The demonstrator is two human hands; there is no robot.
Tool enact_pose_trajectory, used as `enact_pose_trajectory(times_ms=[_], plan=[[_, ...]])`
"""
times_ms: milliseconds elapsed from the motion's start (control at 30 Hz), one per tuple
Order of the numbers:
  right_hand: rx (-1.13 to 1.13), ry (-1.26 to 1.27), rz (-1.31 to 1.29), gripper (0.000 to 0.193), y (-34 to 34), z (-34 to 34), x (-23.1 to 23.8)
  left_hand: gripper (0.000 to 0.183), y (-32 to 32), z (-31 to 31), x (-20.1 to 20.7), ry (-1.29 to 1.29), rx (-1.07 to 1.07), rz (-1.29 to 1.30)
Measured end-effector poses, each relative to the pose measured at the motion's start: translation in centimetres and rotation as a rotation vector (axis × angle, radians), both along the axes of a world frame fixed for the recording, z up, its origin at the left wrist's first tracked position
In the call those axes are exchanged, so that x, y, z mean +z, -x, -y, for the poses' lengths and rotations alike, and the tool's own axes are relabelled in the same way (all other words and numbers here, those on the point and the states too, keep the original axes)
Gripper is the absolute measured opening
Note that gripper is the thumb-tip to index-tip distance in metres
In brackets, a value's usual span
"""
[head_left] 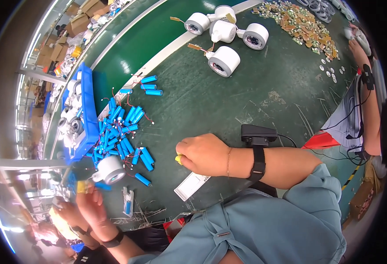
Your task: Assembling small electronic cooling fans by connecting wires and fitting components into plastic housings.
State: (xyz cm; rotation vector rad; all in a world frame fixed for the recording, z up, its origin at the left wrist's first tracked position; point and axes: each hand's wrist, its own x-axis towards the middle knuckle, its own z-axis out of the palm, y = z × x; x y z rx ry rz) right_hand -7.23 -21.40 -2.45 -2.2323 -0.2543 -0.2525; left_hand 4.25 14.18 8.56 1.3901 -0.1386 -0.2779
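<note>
My left hand [92,207] is at the lower left, smeared by motion. Yellow shows at its fingertips; whether it grips anything is unclear. Just above it are a white round housing with a grey rim [110,170] and a blurred blue cylindrical battery. My right hand [205,154] is curled closed over the table's middle, with a small yellow piece [178,159] at its thumb and fingers. What lies inside that hand is hidden. Near it on the table is a white flat rectangular piece [191,186]. A small clear holder [128,202] with a blue part stands between the hands.
Blue batteries with wires [116,127] form a heap left of centre, beside a blue bin [88,110] of white parts. White round housings [224,60] stand at the back, small circuit boards [305,26] far right. Other people's arms [369,101] show at right and lower left.
</note>
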Motion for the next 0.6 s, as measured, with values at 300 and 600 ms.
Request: enact_pose_trajectory(times_ms=[300,600], plan=[[0.010,0.012,-0.010,0.011,-0.1,0.1,0.3,0.036,-2.6,-10.8,-3.6,-1.112,0.550,0.327],[-0.010,-0.199,0.039,0.028,0.4,-0.3,2.4,0.031,1.9,1.6,0.2,-0.241,0.253,0.088]])
